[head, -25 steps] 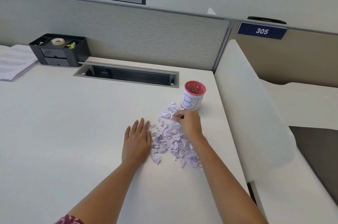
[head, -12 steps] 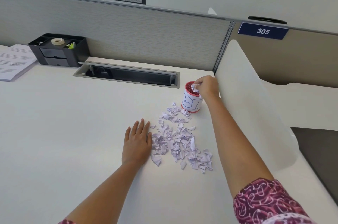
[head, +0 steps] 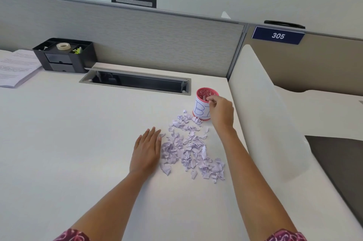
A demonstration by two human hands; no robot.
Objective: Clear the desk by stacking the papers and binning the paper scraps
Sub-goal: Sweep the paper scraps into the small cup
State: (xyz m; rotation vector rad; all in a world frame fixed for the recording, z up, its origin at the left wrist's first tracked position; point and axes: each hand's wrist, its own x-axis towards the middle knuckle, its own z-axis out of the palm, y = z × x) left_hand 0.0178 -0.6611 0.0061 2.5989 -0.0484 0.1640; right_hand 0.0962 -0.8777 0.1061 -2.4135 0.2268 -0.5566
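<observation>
Scraps (head: 188,148): torn, crumpled pale bits, some printed, in a loose pile. Left hand (head: 146,150) flat beside it, fingers straight. Right hand (head: 222,113) curled at red cup (head: 200,110) rim; can't tell if it holds anything.

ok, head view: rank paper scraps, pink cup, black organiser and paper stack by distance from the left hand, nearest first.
From the left hand:
1. paper scraps, just right of it.
2. pink cup, ahead and right.
3. black organiser, far back left.
4. paper stack, at the far left edge.

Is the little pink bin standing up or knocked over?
Standing up. The pink bin sits on its base on the desk, its open rim facing upward.
</observation>
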